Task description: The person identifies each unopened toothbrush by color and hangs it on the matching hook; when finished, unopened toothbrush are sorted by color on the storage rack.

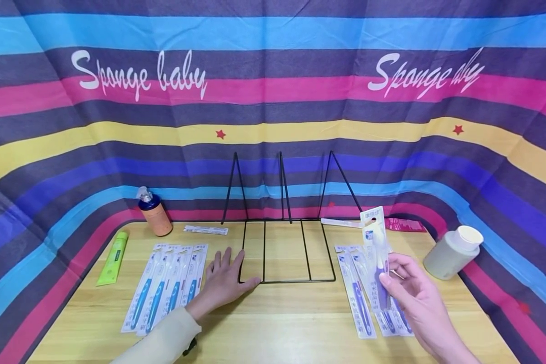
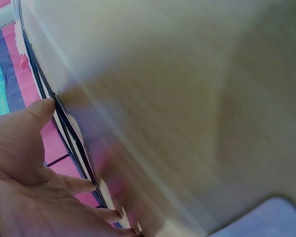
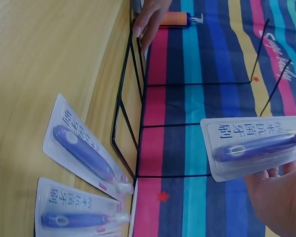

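My right hand (image 1: 414,293) pinches a packaged purple toothbrush (image 1: 374,245) between thumb and fingers, holding it upright above the table at the right. In the right wrist view the toothbrush pack (image 3: 256,148) shows its printed card and purple handle. Beneath it lie several more purple toothbrush packs (image 1: 358,303), partly covered by the held one and the hand. My left hand (image 1: 223,278) rests with spread fingers at the front left corner of a black wire rack (image 1: 286,281). In the left wrist view its thumb and fingertips are right at the dark wire (image 2: 71,128).
Several blue toothbrush packs (image 1: 164,288) fan out left of the rack. Behind them are a green tube (image 1: 114,259), a pump bottle (image 1: 156,217) and a small white packet (image 1: 206,230). A grey bottle (image 1: 450,255) and a pink packet (image 1: 405,225) stand right. A striped cloth (image 1: 264,91) encloses the table.
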A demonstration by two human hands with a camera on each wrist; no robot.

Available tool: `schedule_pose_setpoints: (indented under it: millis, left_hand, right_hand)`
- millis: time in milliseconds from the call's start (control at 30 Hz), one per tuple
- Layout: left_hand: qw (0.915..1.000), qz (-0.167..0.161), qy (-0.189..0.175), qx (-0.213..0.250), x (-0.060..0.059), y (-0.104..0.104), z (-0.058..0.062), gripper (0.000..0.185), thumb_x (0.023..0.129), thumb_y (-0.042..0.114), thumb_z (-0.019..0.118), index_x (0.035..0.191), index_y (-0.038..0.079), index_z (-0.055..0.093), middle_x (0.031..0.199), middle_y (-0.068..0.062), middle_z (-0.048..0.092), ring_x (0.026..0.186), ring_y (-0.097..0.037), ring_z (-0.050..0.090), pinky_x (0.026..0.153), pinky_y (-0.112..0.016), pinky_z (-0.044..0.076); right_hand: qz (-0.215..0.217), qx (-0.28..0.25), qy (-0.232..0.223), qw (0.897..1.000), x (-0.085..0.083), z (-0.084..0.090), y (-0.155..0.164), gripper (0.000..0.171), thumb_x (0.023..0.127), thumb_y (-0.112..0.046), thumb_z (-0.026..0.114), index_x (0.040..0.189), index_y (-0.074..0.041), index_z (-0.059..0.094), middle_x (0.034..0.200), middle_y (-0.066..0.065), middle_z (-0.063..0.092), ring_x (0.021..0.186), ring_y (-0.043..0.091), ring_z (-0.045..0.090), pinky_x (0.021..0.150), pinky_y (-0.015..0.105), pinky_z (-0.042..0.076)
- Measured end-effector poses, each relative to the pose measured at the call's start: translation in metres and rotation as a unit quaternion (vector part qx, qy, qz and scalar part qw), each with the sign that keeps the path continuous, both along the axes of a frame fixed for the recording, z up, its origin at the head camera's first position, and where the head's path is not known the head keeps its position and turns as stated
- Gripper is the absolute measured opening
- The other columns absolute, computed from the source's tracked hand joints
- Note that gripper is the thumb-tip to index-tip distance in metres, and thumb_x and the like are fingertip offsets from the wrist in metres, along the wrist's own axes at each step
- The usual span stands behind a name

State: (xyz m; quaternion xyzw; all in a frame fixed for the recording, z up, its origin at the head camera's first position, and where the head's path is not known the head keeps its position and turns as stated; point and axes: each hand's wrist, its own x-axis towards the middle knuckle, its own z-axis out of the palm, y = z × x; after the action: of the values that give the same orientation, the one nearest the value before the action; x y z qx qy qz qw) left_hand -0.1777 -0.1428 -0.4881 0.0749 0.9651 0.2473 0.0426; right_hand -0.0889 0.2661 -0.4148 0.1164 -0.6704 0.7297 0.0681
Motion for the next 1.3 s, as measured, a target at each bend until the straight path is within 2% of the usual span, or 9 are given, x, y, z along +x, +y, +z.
schedule_pose_setpoints:
  millis: [267, 467, 700, 1000, 1167, 1300]
  left_hand:
    - [1.0000, 0.003, 0.001, 0.000, 0.001, -0.001, 0.003, 0.094, 0.099, 0.060, 0.073, 0.166, 0.002, 0.042, 0.172, -0.036, 0.022, 0.157, -0.063, 0.012, 0.122, -0.078, 0.013]
    - [1.0000, 0.000, 0.005, -0.003, 0.001, -0.003, 0.002, 0.095, 0.099, 0.061, 0.072, 0.166, 0.002, 0.042, 0.172, -0.037, 0.022, 0.157, -0.064, 0.013, 0.122, -0.078, 0.013]
    - [0.9999, 0.000, 0.014, 0.002, 0.002, -0.004, -0.001, 0.094, 0.099, 0.060, 0.073, 0.165, 0.000, 0.043, 0.171, -0.037, 0.022, 0.156, -0.064, 0.013, 0.121, -0.079, 0.013]
    - [0.9999, 0.001, 0.012, 0.002, 0.000, -0.003, -0.004, 0.096, 0.098, 0.065, 0.071, 0.166, 0.003, 0.043, 0.172, -0.036, 0.022, 0.157, -0.063, 0.012, 0.121, -0.079, 0.013]
    - [0.9998, 0.000, 0.020, 0.002, 0.000, -0.003, -0.009, 0.098, 0.098, 0.067, 0.070, 0.166, 0.002, 0.042, 0.172, -0.036, 0.022, 0.157, -0.063, 0.012, 0.122, -0.078, 0.012]
    - [0.9999, 0.000, 0.014, 0.003, 0.003, -0.001, -0.003, 0.097, 0.098, 0.064, 0.072, 0.166, 0.001, 0.043, 0.172, -0.036, 0.023, 0.157, -0.063, 0.013, 0.121, -0.079, 0.013]
  right_hand:
    - [-0.019, 0.009, 0.003, 1.000, -0.008, -0.002, -0.014, 0.031, 0.109, 0.009, 0.056, 0.137, -0.004, 0.057, 0.110, -0.001, 0.070, 0.105, 0.012, 0.074, 0.082, 0.027, 0.058]
    - [-0.036, -0.002, -0.002, 0.999, -0.025, -0.007, -0.025, 0.028, 0.110, 0.004, 0.060, 0.137, -0.001, 0.057, 0.111, 0.000, 0.071, 0.103, 0.011, 0.072, 0.083, 0.026, 0.057]
    - [-0.058, 0.003, -0.007, 0.998, -0.066, -0.012, -0.037, 0.030, 0.112, -0.008, 0.064, 0.140, -0.004, 0.056, 0.115, 0.002, 0.070, 0.102, 0.014, 0.069, 0.085, 0.025, 0.057]
    - [-0.065, -0.041, -0.024, 0.997, -0.120, -0.010, -0.050, 0.033, 0.111, -0.012, 0.067, 0.142, -0.010, 0.056, 0.115, -0.001, 0.066, 0.104, 0.012, 0.062, 0.085, 0.023, 0.054]
    - [-0.075, -0.064, -0.039, 0.994, -0.143, -0.007, -0.053, 0.040, 0.110, -0.009, 0.067, 0.147, -0.005, 0.053, 0.110, -0.003, 0.064, 0.105, 0.012, 0.058, 0.089, 0.023, 0.052]
    - [-0.074, -0.069, -0.027, 0.994, -0.159, -0.006, -0.055, 0.041, 0.110, -0.009, 0.067, 0.149, -0.003, 0.054, 0.107, -0.003, 0.064, 0.103, 0.012, 0.059, 0.088, 0.024, 0.053]
